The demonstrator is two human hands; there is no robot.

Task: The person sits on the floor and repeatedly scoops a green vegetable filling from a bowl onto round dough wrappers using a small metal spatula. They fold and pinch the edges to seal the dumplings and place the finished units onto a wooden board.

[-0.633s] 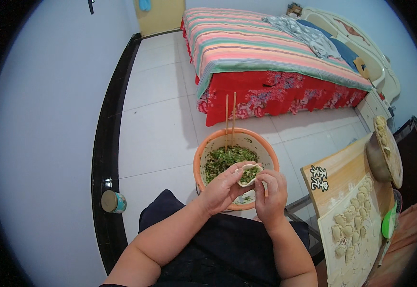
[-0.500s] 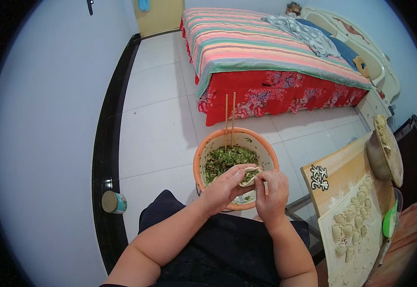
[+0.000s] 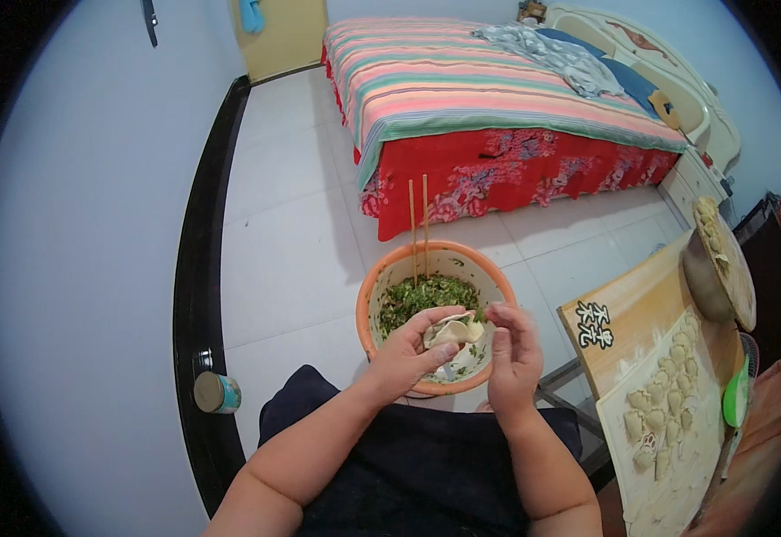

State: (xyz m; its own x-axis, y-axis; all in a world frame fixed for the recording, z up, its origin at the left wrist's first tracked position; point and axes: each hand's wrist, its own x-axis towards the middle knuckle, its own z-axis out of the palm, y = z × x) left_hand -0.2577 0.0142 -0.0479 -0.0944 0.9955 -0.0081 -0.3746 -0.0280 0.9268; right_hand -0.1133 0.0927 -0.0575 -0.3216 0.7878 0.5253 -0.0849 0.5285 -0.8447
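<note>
Left fingers (image 3: 439, 358) pinching a dumpling (image 3: 448, 334) over the tub (image 3: 365, 309)

Right fingers (image 3: 523, 328) kinda loosely spread by its right rim, chopsticks (image 3: 426, 219) poking up inside.

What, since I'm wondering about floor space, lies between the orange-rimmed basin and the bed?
White tiled floor shows between the basin and the bed in the head view; two chopsticks standing in the basin overlap it there.

I saw the bare left forearm (image 3: 319, 443) slant far and rightward, its left hand (image 3: 405, 356) cupped, thumb and fingers curved toward each other in a hold. The bare right forearm (image 3: 547, 470) rose more steeply, and the right hand (image 3: 514, 365) stood just apart, thumb upright, fingers loosely bent, blurred toward the tips.
</note>
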